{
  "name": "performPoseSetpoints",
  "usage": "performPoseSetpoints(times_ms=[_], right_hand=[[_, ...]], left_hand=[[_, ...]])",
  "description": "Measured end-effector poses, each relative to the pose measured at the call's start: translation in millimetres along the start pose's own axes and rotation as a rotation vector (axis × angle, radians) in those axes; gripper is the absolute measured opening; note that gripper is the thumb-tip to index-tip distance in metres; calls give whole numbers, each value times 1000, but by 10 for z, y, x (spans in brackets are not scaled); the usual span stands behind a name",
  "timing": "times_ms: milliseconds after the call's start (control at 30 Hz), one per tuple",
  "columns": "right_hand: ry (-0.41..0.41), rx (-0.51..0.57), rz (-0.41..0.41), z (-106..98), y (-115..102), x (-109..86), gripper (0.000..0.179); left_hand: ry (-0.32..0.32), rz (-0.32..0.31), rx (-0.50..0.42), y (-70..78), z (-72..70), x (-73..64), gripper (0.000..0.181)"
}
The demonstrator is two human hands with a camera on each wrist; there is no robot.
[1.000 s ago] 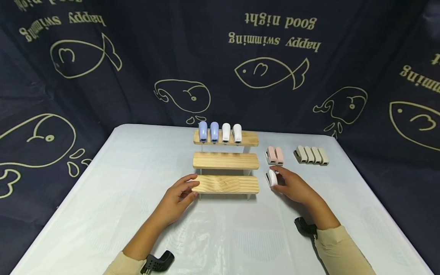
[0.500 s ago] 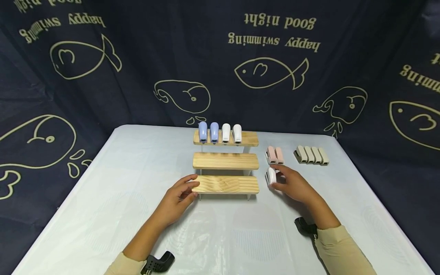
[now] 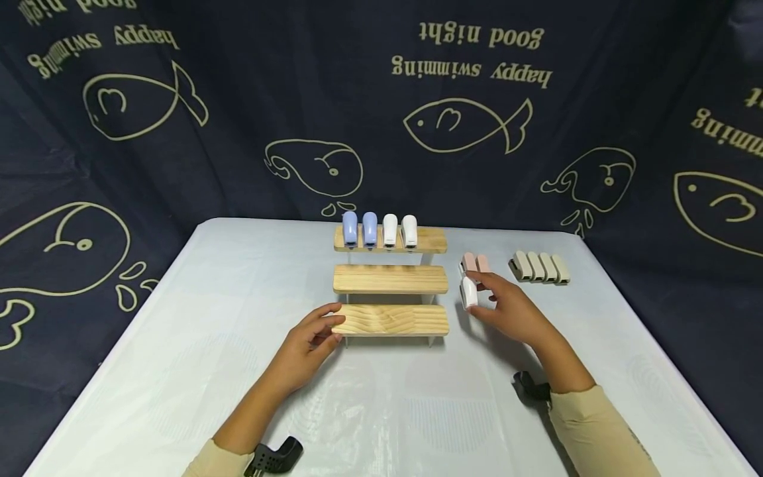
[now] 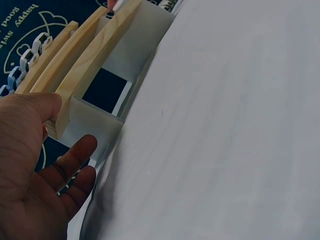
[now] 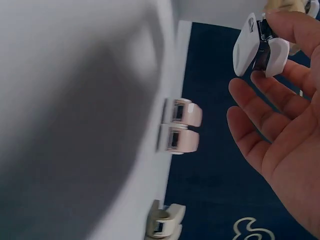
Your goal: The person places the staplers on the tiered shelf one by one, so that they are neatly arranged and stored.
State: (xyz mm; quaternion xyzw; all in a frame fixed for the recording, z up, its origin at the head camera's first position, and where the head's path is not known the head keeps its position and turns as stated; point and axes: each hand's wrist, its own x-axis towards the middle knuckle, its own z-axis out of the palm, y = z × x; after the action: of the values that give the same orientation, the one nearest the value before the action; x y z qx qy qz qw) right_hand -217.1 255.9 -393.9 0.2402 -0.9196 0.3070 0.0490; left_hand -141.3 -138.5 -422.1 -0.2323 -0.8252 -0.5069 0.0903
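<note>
A three-tier wooden display stand (image 3: pixel 390 281) with clear supports stands mid-table. My left hand (image 3: pixel 308 348) grips the left end of its lowest board; the left wrist view shows the thumb (image 4: pixel 49 105) on the wood and two fingers free below. Between thumb and fingertips my right hand (image 3: pixel 509 308) pinches a white mini stapler (image 3: pixel 469 292), right of the stand. In the right wrist view this stapler (image 5: pixel 257 47) is raised off the tabletop, its base facing the camera. Two blue staplers (image 3: pixel 359 229) and two white staplers (image 3: pixel 399 231) line the top board.
Two pink staplers (image 3: pixel 475 262) lie just beyond my right hand, partly hidden by it. Farther right is a row of several beige staplers (image 3: pixel 541 267). A dark curtain (image 3: pixel 357 99) with fish drawings hangs behind the white table (image 3: pixel 197 371).
The white stapler in my right hand has been lifted off the table and moved away from me, toward the pink staplers. My left hand stays at the stand.
</note>
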Motion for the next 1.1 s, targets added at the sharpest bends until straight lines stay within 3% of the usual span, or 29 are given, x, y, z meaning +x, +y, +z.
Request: performPoseSetpoints(times_ms=[133,367,600,867,1100], right_hand=[[13,-8,-32,-88,-90,52,68],[52,-11,-77,-252,-300,188,66],[98,-31,-141,-351,-465,358,65],[73,14,-92,-385,-619,540,67],[50,16,-79,-344,-619,706,67]], left_hand=[[-2,13,5,21,-18,-13,30],[-13,-29,-9,31,-32,-1,30],[-8,-26,-12,-327,36,-13,33],[-14,-18,-42,-356,27,-8,32],[-15,-23,-40,-368,40,-10,32]])
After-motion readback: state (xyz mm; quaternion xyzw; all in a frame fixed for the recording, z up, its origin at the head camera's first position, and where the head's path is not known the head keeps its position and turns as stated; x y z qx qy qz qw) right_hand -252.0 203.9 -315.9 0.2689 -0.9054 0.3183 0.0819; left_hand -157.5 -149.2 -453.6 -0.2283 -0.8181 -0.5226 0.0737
